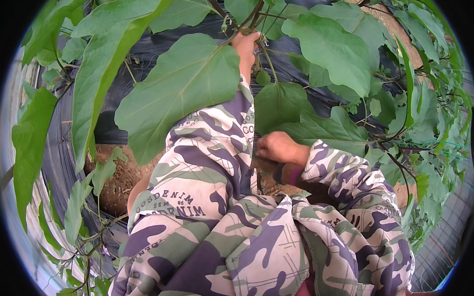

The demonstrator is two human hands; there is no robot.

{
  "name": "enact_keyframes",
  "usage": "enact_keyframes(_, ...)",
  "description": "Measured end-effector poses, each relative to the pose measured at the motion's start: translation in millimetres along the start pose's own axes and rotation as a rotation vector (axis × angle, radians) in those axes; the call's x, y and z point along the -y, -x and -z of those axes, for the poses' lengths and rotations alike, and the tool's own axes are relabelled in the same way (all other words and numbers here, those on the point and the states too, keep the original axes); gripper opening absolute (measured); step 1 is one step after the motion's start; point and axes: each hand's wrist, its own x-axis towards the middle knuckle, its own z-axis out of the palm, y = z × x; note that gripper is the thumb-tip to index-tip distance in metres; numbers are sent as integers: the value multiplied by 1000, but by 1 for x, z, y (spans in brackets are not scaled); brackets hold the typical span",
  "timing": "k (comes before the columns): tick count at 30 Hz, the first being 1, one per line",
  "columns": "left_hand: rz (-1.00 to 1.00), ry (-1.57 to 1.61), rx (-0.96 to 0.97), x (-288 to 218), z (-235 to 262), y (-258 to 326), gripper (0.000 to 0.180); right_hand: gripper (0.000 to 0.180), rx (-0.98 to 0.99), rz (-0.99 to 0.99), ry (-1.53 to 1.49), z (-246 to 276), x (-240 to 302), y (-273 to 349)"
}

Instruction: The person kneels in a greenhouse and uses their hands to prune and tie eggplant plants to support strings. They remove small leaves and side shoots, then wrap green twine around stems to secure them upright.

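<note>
My left hand (pixel 245 49) reaches far forward, its fingers closed around the stem of a broad-leaved plant that looks like an eggplant plant, where several dark branches (pixel 257 14) meet. A large green leaf (pixel 185 84) lies over part of my left forearm. Closer to me, my right hand (pixel 280 147) is curled into a fist beside my left sleeve. Its fingertips face away, so whatever they may hold is hidden. Green leaves (pixel 325 132) hang just beyond and beside it. A small green bud or fruit (pixel 263 77) hangs below my left hand.
Black plastic film (pixel 160 49) covers the bed under the plant. Bare brown soil (pixel 118 181) shows nearer to me. More leafy plants (pixel 431 115) crowd the right side, with thin green strings (pixel 435 145) among them. Large leaves (pixel 101 64) overhang the left.
</note>
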Motion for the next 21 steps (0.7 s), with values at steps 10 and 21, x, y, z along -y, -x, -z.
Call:
enact_keyframes(10, 24, -39, 0, -6, 1, 4, 16, 19, -1150, -24, 62, 110, -94, -96)
enact_keyframes(21, 58, -22, 107, -9, 4, 3, 17, 15, -1096, 115, -187, 124, -163, -158)
